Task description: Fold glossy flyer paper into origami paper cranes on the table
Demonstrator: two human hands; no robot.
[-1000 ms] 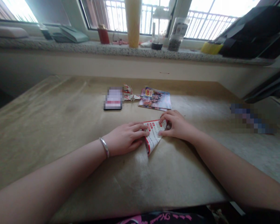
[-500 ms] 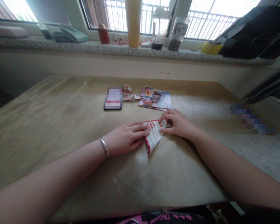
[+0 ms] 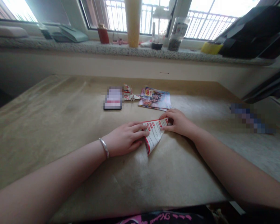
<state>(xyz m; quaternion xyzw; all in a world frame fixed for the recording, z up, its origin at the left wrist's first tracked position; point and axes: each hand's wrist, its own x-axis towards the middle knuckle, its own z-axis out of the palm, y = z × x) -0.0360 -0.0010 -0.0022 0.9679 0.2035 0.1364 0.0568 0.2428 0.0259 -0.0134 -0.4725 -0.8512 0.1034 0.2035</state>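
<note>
A folded paper leaflet (image 3: 156, 133), white with red edging and printed text, lies on the table as a triangle with one point toward me. My left hand (image 3: 126, 138), a silver bangle at its wrist, rests its outstretched fingers flat on the leaflet's left side. At the upper right corner, my right hand (image 3: 177, 122) pinches the paper between thumb and fingers. Just beyond the right fingertips lies a small stack of colourful printed leaflets (image 3: 157, 99).
A blurred phone (image 3: 113, 99) and a folded red-and-white paper piece (image 3: 129, 92) lie toward the back of the table (image 3: 60, 124). A blurred bluish strip (image 3: 252, 119) is at the right. Bottles and jars line the granite windowsill (image 3: 84, 46).
My right hand has shifted slightly to the right along the leaflet's corner, uncovering a little more print. The left hand stays in place.
</note>
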